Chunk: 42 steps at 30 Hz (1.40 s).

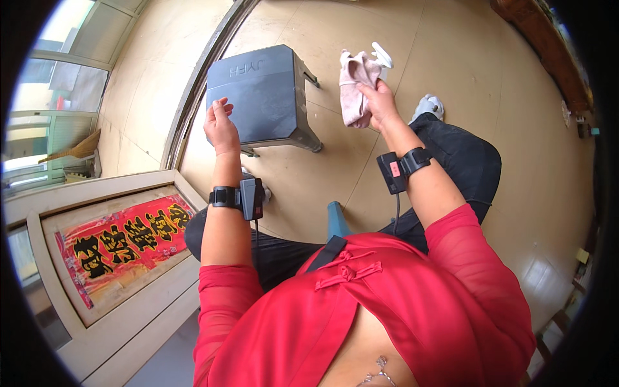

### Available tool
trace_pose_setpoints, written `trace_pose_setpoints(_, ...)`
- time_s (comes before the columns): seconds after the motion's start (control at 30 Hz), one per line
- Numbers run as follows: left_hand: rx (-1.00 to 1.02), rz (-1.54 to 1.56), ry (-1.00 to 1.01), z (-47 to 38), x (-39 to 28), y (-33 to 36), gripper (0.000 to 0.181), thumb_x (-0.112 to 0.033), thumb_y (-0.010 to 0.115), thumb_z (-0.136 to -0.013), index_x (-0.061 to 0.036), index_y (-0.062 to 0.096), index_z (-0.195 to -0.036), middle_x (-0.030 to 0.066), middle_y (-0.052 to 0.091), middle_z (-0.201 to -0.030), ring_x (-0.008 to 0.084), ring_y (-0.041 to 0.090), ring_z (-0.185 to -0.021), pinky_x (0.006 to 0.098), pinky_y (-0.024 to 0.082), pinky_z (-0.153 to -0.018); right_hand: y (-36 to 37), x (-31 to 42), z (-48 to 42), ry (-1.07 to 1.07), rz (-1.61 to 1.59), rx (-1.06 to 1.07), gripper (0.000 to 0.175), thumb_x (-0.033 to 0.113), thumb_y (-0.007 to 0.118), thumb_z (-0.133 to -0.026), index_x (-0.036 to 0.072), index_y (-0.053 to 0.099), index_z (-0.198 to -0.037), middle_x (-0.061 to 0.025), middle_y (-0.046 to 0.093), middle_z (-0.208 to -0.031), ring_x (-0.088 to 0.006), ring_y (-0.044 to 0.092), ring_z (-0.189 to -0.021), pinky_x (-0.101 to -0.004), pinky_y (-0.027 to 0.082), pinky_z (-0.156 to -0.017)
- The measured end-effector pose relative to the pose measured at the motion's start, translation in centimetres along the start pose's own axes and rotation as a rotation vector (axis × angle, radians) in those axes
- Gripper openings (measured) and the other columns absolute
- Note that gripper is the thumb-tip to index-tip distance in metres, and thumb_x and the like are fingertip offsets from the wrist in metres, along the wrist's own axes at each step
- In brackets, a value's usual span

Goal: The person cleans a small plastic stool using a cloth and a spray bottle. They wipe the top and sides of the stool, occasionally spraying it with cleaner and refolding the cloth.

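Note:
My right hand (382, 104) grips a folded pale pink cloth (355, 89), held above the floor to the right of a stool. A white plastic object (382, 54) sticks out beyond the cloth on the same hand's far side. Its lower part is hidden by the cloth and fingers, so I cannot tell what it is. Over the near left edge of the dark grey plastic stool (261, 106) is my left hand (222, 128), its fingers loosely curled and nothing visible in them. Raised lettering marks the stool's seat, which has pale smudges.
A white-framed door (36, 232) with a red paper banner (135, 242) stands at the left. Behind it, a straw broom (77, 147) leans by the windows. A metal floor track (193, 92) runs past the stool. Wooden furniture (541, 48) lines the far right.

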<state>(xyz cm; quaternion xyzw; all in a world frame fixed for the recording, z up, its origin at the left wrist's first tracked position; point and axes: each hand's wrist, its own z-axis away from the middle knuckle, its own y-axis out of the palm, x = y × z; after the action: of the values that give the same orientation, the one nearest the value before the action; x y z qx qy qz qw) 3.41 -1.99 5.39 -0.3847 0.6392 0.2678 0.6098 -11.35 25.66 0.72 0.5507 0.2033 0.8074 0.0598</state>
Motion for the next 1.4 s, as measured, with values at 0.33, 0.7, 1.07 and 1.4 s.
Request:
trace_pose_setpoints(0.33,0.345,-1.055,0.541,-1.9,4.3,5.7,0.041,-0.040,0.044,-0.093,-0.0190,0.052,-0.128,0.0118,0.045,-0.136,0.0348,0.033,-0.130,0.0485,0.024,-0.106,2.4,-10.3,4.7,0.069,-0.032,-0.063,0.033,0.006,0.057,-0.086,-0.002,0.054,-0.117,-0.0089,0.062,-0.107,-0.0156,0.058,-0.094,-0.0281,0.046,-0.083)
trace_pose_setpoints(0.7,0.394,-1.268,0.467,-0.5,6.1,7.2,0.053,-0.042,0.038,-0.094,-0.0213,0.034,-0.142,0.0132,0.027,-0.148,0.0378,0.019,-0.137,0.0522,0.011,-0.110,6.5,-11.7,3.4,-0.334,0.139,0.371,0.037,0.012,0.050,-0.091,0.005,0.049,-0.127,-0.0112,0.053,-0.123,-0.0233,0.050,-0.114,-0.0343,0.038,-0.097)
trace_pose_setpoints(1.07,0.358,-1.304,0.410,-2.1,6.3,8.6,0.053,-0.044,0.036,-0.094,-0.0248,0.032,-0.143,0.0138,0.026,-0.149,0.0391,0.018,-0.137,0.0547,0.012,-0.109,8.3,-8.6,-6.8,-0.233,0.219,0.454,0.026,0.015,0.051,-0.093,-0.001,0.057,-0.113,-0.0027,0.061,-0.094,-0.0106,0.054,-0.083,-0.0285,0.046,-0.076)
trace_pose_setpoints(1.4,0.345,-1.348,0.379,-4.1,6.6,9.5,0.053,-0.042,0.034,-0.094,-0.0235,0.029,-0.144,0.0146,0.025,-0.149,0.0398,0.017,-0.137,0.0557,0.013,-0.108,8.1,-10.2,-5.1,-0.655,0.268,0.412,0.037,0.010,0.052,-0.090,0.008,0.051,-0.127,-0.0111,0.049,-0.129,-0.0224,0.047,-0.114,-0.0336,0.035,-0.099)
